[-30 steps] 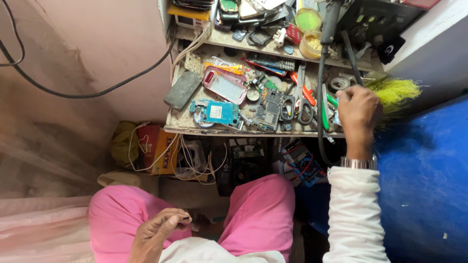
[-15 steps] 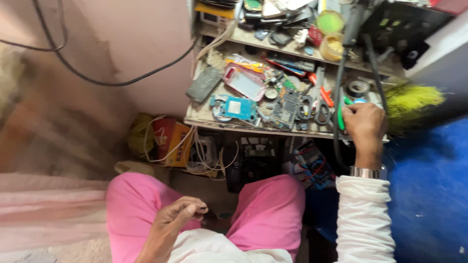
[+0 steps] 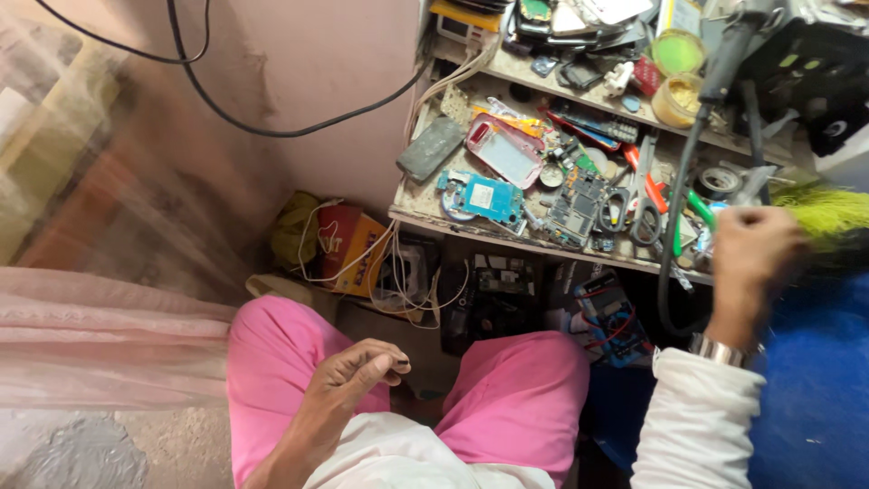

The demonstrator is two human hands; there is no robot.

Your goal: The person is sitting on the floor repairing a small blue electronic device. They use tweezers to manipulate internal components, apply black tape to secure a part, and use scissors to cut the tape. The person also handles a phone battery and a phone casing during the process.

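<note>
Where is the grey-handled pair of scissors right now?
In the head view, the scissors lie on the cluttered workbench toward its right side, just right of a bare circuit board and left of the right hand.

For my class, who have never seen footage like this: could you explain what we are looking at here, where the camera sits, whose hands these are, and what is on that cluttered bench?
The picture comes from a camera worn on a person's head, looking down, so you see their own lap in pink trousers and both hands. No machine is involved. The left hand rests loosely curled on the left thigh and holds nothing that can be seen. The right hand, with a metal watch at the wrist, reaches to the right end of a small workbench; whether it grips anything is hidden by the hand itself. On the bench lie phone parts: a blue circuit board, a pink phone frame, a grey phone back, scissors and a roll of tape. A thick black cable hangs down in front. Beside the right hand is a yellow-green brush.
</note>
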